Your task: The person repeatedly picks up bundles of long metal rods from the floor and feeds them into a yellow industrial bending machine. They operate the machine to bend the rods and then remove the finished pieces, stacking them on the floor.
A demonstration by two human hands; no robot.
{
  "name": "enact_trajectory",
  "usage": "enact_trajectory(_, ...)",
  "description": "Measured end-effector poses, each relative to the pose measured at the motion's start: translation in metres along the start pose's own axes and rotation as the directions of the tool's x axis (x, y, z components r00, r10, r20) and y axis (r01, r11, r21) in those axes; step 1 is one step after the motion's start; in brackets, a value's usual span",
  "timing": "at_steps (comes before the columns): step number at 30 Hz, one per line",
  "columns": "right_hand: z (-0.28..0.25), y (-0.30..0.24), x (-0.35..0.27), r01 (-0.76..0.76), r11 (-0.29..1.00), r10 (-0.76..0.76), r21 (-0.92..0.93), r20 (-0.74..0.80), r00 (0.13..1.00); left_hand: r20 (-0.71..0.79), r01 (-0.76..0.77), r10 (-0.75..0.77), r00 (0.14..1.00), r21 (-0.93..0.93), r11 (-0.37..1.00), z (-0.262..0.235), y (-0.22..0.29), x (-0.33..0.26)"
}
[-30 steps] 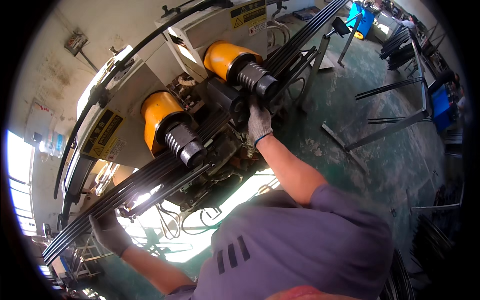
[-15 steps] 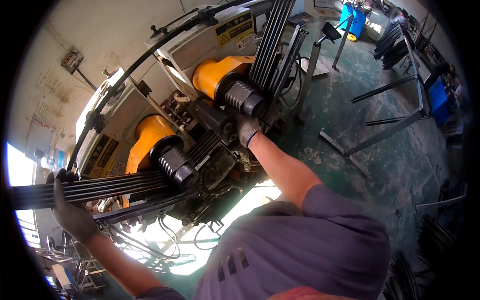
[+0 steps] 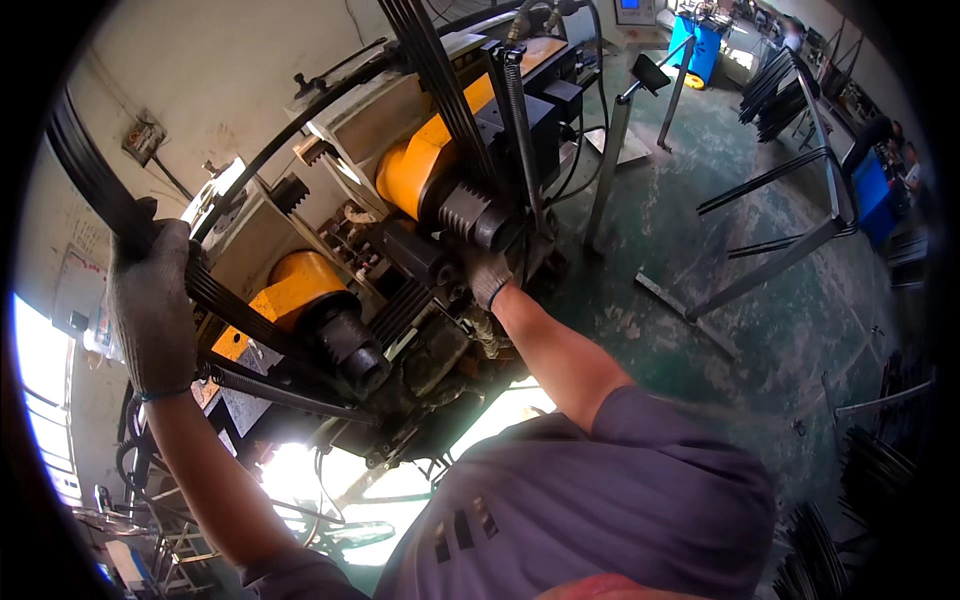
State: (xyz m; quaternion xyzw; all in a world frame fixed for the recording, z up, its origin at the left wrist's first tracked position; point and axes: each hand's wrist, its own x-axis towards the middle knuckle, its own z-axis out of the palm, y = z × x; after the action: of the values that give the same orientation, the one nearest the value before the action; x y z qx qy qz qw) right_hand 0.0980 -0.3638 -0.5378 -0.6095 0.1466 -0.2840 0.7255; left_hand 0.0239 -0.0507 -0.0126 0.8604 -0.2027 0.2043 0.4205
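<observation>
Rods (image 3: 88,178) slant up past the left yellow head (image 3: 303,275); our left hand (image 3: 155,310) wraps them and should guide evenly. We cannot tell the grip of our right hand (image 3: 487,273) by the black block (image 3: 415,252).

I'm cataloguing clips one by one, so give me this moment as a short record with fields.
Left hand: gloved, gripping black bars
Right hand: gloved, beside a black block; fingertips hidden, contact unclear
Machine: two yellow housings, each with a ridged black cylinder
Floor: green, scuffed
Right side: metal stand
</observation>
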Motion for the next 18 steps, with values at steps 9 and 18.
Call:
enact_trajectory(9, 0.012, -0.057, -0.028, 0.251, 0.968, -0.252, 0.021, 0.057, 0.966, -0.072, -0.102, 0.104, 0.992, 0.024, 0.994, 0.000, -0.007, -0.009)
enact_trajectory(18, -0.002, -0.014, -0.006, 0.192, 0.883, -0.149, -0.428, 0.133, 0.980, -0.004, -0.076, 0.076, 0.997, 0.022, 0.997, 0.001, -0.003, -0.008)
